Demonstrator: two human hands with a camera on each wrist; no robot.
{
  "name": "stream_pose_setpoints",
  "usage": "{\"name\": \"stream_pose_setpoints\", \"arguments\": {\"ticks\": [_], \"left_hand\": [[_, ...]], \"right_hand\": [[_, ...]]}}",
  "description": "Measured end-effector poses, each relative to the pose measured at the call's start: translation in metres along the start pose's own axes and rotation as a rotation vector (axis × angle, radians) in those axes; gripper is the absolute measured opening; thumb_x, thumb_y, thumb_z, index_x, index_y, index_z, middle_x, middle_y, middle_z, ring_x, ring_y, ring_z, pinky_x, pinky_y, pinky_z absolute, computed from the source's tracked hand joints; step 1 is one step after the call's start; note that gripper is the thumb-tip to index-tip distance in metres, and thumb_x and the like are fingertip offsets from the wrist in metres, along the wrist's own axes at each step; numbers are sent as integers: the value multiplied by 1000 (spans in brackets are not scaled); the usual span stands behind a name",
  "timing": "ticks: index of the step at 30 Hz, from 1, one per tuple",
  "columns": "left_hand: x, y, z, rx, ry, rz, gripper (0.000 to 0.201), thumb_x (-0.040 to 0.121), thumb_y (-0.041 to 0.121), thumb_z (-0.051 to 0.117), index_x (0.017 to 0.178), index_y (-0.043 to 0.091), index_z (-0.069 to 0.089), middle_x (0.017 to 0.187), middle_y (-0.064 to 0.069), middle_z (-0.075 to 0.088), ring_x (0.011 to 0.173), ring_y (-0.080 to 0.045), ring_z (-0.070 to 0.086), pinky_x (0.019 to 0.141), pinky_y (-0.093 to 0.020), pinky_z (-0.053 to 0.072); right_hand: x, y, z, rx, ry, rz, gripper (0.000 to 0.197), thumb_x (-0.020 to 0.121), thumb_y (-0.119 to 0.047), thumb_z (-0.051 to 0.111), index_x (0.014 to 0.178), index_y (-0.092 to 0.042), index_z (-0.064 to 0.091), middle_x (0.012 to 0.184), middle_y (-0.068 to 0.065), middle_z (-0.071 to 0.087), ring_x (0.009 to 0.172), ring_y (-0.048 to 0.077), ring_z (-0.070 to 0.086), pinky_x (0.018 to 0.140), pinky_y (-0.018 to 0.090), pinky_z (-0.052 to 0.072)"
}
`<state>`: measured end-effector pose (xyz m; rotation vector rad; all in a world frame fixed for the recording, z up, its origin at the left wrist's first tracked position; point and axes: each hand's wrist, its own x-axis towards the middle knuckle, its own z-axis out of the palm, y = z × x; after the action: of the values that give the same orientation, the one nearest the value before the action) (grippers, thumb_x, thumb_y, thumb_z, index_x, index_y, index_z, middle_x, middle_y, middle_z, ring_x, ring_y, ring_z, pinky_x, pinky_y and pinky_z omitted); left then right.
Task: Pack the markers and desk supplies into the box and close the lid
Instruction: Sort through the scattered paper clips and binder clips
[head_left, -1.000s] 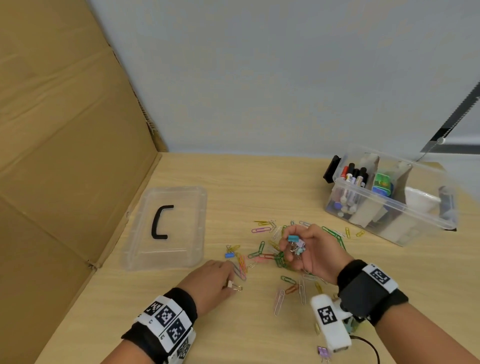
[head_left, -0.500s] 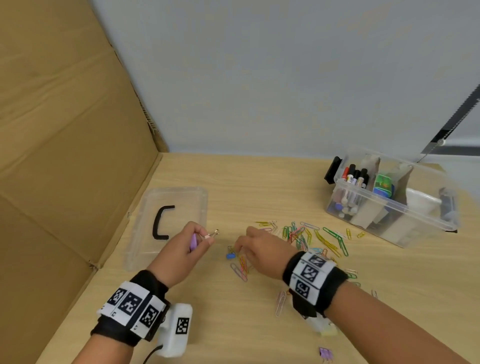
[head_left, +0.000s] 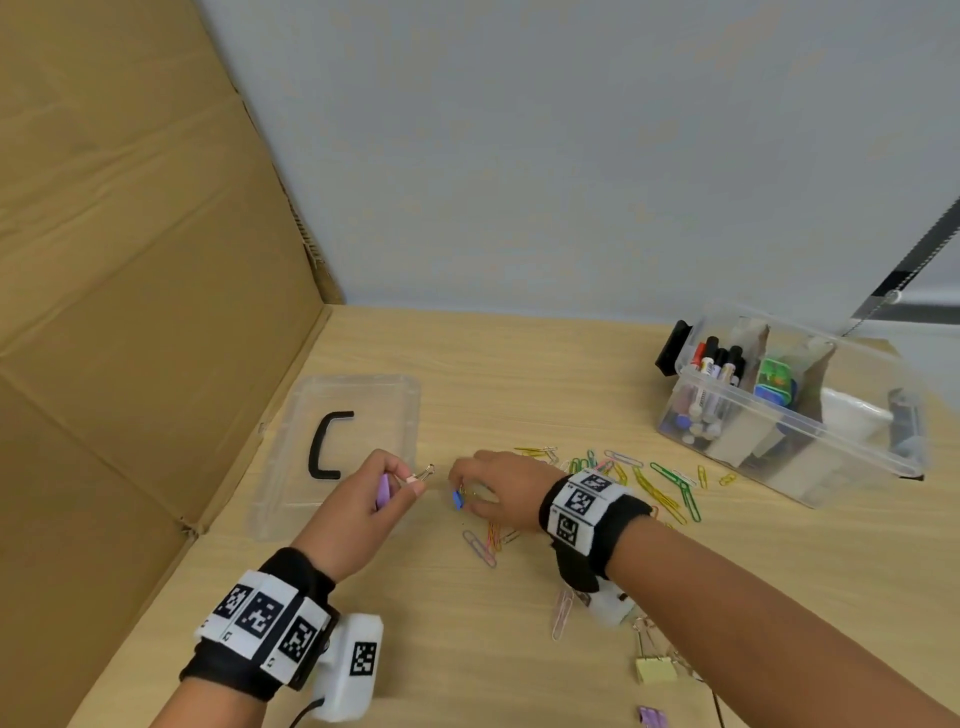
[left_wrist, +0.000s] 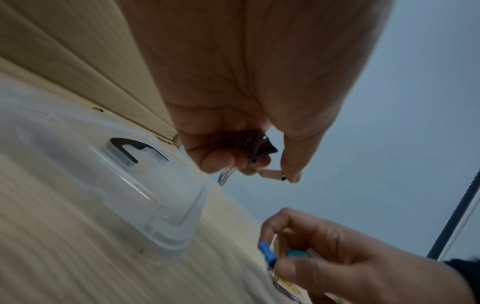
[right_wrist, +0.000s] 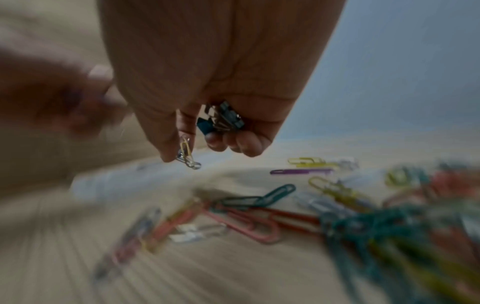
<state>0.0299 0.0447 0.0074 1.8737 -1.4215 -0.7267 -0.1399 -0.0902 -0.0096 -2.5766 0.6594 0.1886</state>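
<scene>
My left hand (head_left: 410, 480) is raised just right of the lid and pinches a small pale binder clip (head_left: 418, 475), with a purple binder clip (head_left: 383, 491) tucked in its palm. Close beside it, my right hand (head_left: 462, 493) is low over the table and pinches a blue binder clip (head_left: 457, 499). In the right wrist view more binder clips (right_wrist: 223, 119) lie in its curled fingers and a few paper clips (right_wrist: 187, 154) hang at its fingertip. The clear box (head_left: 831, 447) stands at the far right with markers (head_left: 717, 364) upright in it.
The clear lid (head_left: 363, 395) with a black handle lies flat at the left beside a cardboard wall (head_left: 130, 312). Coloured paper clips (head_left: 649, 483) are strewn between my right hand and the box. A yellow binder clip (head_left: 655, 667) and a purple one (head_left: 652, 717) lie near the front edge.
My left hand lifted a small clip off the table. My right hand turned palm down, moved left and took hold of the blue binder clip.
</scene>
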Motion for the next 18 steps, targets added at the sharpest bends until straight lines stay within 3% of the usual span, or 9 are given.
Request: {"name": "stream_pose_setpoints", "arguments": {"ticks": [3,5,8,12,15,18], "left_hand": [[0,4,4,12,-13,-12,14,92,36,54,94,23,51,83,-17,60,77,-26,59,73,-34,49],[1,6,8,18,-20,-14,14,92,37,54,94,24,51,82,-16,60,73,-22,58,70,-30,48],[4,9,15,51,-25,-17,15,92,37,54,94,23,51,73,-10,54,64,-9,49,60,-16,39],[8,10,17,60,-2,-16,17,93,36,53,95,20,51,70,-3,50,60,-8,45,56,-13,38],[9,10,17,46,14,-4,17,93,35,54,95,18,52,70,-3,50,60,-8,45,56,-11,39],[8,9,17,31,15,0,16,92,35,54,94,19,52,70,-2,49,61,-8,45,57,-11,39]], "right_hand": [[-11,10,-4,386,153,57,13,90,-28,52,102,-25,54,71,-3,44,63,16,41,63,31,39],[-18,15,-5,477,187,106,10,91,-25,52,98,-21,58,65,-7,40,59,13,37,62,28,37],[-24,24,-1,387,183,164,14,90,-21,53,103,-16,58,65,-8,39,56,10,37,62,29,37],[-27,27,1,270,193,178,19,88,-23,56,107,-21,57,75,-12,41,64,9,43,70,31,43],[-27,16,4,119,97,106,25,87,-36,59,110,-28,54,98,-5,52,88,17,53,76,32,46],[-19,3,11,-67,6,55,28,88,-36,58,113,-24,54,110,3,53,97,23,54,70,32,41]]}}
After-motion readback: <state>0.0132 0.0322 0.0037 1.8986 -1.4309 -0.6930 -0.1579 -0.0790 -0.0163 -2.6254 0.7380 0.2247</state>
